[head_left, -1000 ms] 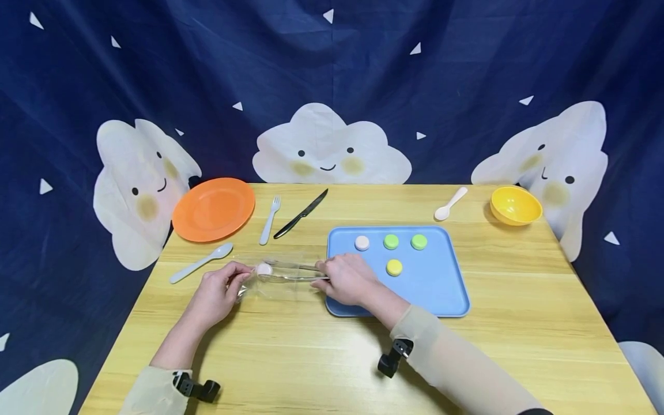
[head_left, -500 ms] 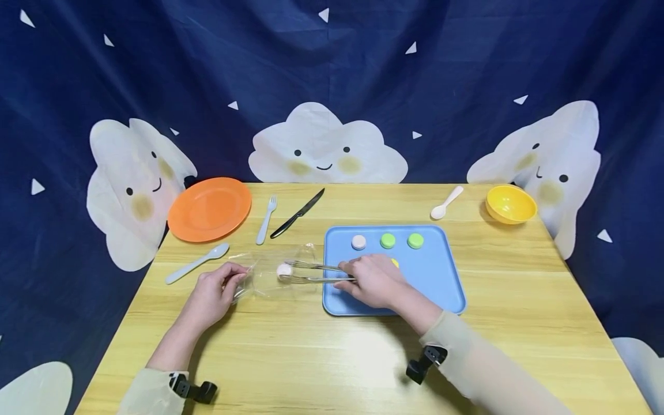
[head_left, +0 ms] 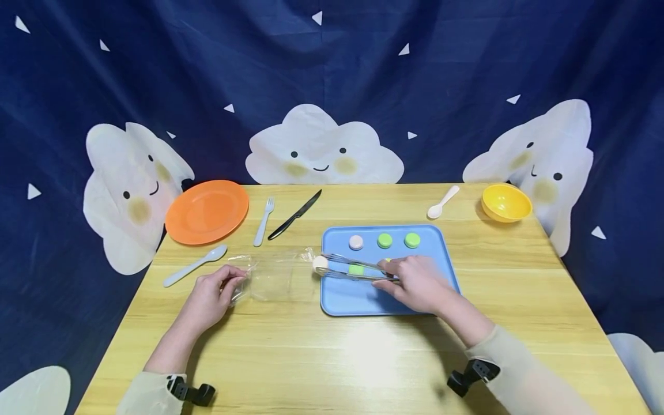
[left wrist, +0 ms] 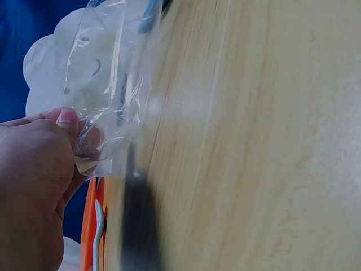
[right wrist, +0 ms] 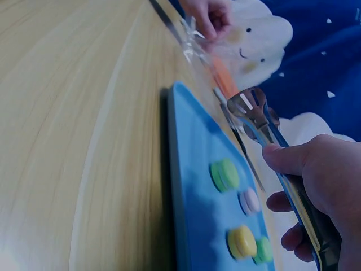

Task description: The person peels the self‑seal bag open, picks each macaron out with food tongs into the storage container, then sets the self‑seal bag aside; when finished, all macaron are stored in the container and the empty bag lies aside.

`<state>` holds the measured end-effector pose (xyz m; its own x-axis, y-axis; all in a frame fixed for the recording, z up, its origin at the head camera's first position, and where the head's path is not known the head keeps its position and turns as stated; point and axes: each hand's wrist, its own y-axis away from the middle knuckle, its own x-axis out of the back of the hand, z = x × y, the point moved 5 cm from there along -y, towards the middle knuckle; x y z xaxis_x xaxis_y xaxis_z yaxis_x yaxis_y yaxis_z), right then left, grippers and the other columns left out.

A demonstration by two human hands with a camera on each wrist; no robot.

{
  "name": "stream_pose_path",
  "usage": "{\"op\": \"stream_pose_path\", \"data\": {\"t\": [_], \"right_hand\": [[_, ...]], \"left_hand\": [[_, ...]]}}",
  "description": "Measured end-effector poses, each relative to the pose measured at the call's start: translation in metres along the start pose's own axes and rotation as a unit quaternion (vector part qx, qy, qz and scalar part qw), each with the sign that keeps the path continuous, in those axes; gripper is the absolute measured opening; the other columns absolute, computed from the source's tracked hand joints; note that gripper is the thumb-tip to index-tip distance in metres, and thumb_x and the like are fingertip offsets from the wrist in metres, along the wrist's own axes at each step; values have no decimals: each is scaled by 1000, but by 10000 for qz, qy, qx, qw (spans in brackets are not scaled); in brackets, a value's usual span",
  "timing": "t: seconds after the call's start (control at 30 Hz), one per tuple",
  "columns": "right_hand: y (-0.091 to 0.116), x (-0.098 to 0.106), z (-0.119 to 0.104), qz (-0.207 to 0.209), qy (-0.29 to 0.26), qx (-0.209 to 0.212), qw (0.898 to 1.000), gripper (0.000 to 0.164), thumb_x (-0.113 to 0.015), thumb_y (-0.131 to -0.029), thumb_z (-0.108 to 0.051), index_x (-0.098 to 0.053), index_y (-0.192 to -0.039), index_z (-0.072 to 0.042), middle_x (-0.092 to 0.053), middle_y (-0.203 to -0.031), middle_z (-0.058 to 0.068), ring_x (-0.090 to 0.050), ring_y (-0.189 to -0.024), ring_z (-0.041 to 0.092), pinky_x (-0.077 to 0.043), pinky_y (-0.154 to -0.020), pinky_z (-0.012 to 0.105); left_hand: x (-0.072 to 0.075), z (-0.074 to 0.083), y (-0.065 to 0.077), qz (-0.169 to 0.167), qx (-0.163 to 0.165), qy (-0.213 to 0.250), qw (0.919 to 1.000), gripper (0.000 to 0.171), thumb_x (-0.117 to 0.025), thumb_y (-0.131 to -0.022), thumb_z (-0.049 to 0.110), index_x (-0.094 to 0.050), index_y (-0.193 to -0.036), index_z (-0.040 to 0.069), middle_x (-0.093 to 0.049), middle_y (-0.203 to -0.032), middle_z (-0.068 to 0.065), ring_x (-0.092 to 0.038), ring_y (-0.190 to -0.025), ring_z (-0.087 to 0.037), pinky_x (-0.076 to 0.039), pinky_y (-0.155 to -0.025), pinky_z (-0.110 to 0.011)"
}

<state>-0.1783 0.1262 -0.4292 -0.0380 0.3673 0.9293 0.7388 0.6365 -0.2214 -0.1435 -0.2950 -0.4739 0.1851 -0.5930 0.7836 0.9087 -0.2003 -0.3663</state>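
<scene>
My left hand pinches the closed end of a clear plastic bag between thumb and fingers, and in the left wrist view the crinkled bag rises from the fingertips. In my right hand is a pair of metal tongs. Their tips grip a pale macaron at the bag's right end, over the left rim of a blue tray. On the tray lie a pale pink macaron, several green macarons and a yellow macaron, mostly hidden by my right hand in the head view.
An orange plate, a light blue spoon, a light blue fork and a black knife lie at the left and back. Behind the tray are a pale spoon and a yellow bowl.
My right hand has moved right, drawing the tongs and pale macaron from inside the bag to its right end. A green macaron now shows beneath the tongs. My left hand keeps its grip.
</scene>
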Motion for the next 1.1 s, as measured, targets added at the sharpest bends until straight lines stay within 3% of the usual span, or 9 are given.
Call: {"op": "stream_pose_path", "data": {"t": [0.2,0.33,0.5,0.7,0.87,1.1], "right_hand": [[20,17,18,151,66,-346,9993,28,-81,-95,-41,-80,-104,-15,-61,-73,-15,-43,-54,4,-30,-44,27],[33,26,27,290,98,-346,9989,24,-83,-94,-39,-77,-100,-17,-57,-72,-17,-43,-55,4,-32,-46,26],[54,37,39,487,169,-444,9977,27,-83,-92,-39,-79,-105,-15,-58,-72,-16,-44,-56,2,-36,-47,26],[77,49,52,706,302,-703,9946,35,-87,-88,-38,-82,-112,-13,-68,-78,-12,-42,-54,0,-37,-46,27],[94,56,58,813,413,-912,9916,36,-88,-87,-40,-82,-115,-18,-71,-84,-13,-40,-53,-2,-39,-47,29],[111,60,67,790,566,-1002,9902,25,-88,-86,-36,-79,-107,-25,-50,-68,-24,-39,-54,1,-34,-47,28]], "left_hand": [[-1,-2,2,-41,-13,49,10000,13,-75,-97,1,-74,-106,10,-79,-98,0,-70,-83,-12,-55,-72,-22],[-2,-3,3,-54,5,95,9999,13,-75,-97,0,-75,-106,10,-79,-97,-1,-71,-85,-12,-53,-74,-17],[-3,-4,4,-68,20,104,9999,10,-74,-99,3,-75,-106,10,-79,-97,-3,-71,-86,-12,-52,-75,-16],[-3,-4,4,-39,40,67,10000,10,-74,-100,4,-74,-105,12,-79,-95,-4,-67,-79,-10,-51,-70,-21],[-4,-5,4,-28,-7,41,10000,12,-75,-98,2,-74,-105,12,-79,-95,-3,-68,-80,-11,-55,-70,-29],[-4,-5,4,-53,-2,38,10000,14,-76,-97,1,-75,-106,12,-79,-96,-2,-69,-82,-12,-55,-70,-31]]}}
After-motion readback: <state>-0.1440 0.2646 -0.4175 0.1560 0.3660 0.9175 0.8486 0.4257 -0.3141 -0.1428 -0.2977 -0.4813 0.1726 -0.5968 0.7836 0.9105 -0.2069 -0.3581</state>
